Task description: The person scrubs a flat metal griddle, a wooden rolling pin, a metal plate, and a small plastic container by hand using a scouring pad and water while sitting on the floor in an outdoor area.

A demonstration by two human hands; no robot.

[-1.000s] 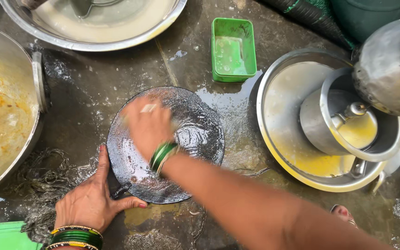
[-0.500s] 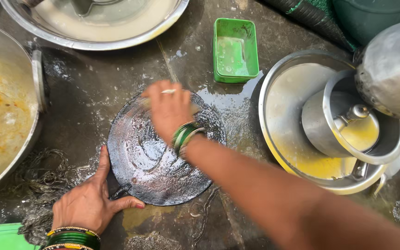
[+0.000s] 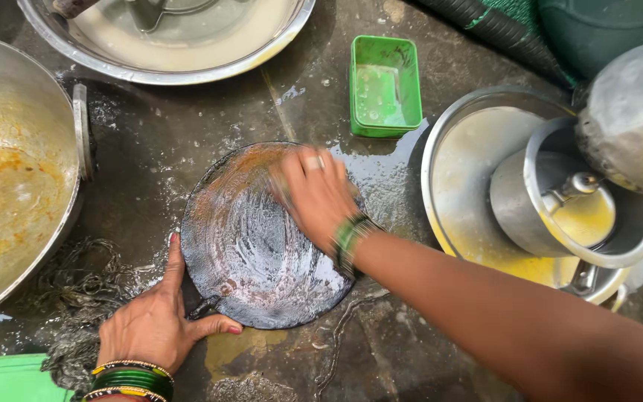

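**dishpit_dan:** Head view, wet stone floor (image 3: 150, 149), everything placed off the round black griddle pan (image 3: 262, 238) in the middle. Biggest first: greasy wok (image 3: 9, 171) to its left, big steel basin (image 3: 478, 156) with nested pots to its right, another basin of cloudy water (image 3: 173, 37) above it, a small green tray (image 3: 385, 85) just up-right of it.

**scrubby_k:** And the hands?

**dishpit_dan:** Left hand (image 3: 154, 324) lies flat and spread on the floor, thumb and forefinger bracing the pan's lower-left edge by the handle stub. Right hand (image 3: 318, 193) is pressed on the pan's upper right, fingers curled over something, motion-blurred.

**scrubby_k:** How far along, you reckon?

**dishpit_dan:** Partway, I'd say. Soapy swirl marks cover most of the pan, but a rusty-brown patch shows near its top edge. No rinse yet, and the wok looks untouched.

**scrubby_k:** Anything unclear?

**dishpit_dan:** Can't make out the scrubber under the right hand. The wok, the top basin and a green lid (image 3: 1, 380) bottom-left of the pan are cut off.
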